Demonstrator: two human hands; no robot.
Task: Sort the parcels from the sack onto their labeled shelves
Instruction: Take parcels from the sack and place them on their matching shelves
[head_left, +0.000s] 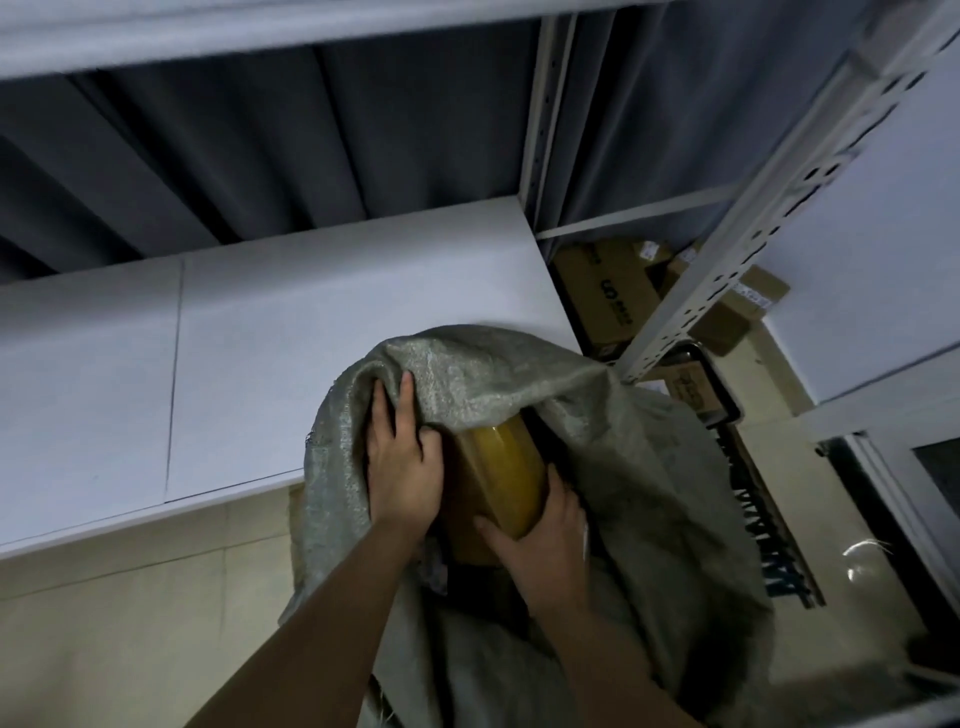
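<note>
Gripping taped parcel (498, 478) inside woven sack (623, 467) — left hand (402, 467) and right hand (540, 530) both clasping its sides; nearest shelf (208, 364) bare — sorting seemingly just starting.

Dim room. A dark grey curtain (249, 150) hangs behind white metal racking, its perforated post (769, 208) slanting across. The floor (130, 623) is pale beige tile. Brown cartons (608, 291) sit low at right.
</note>
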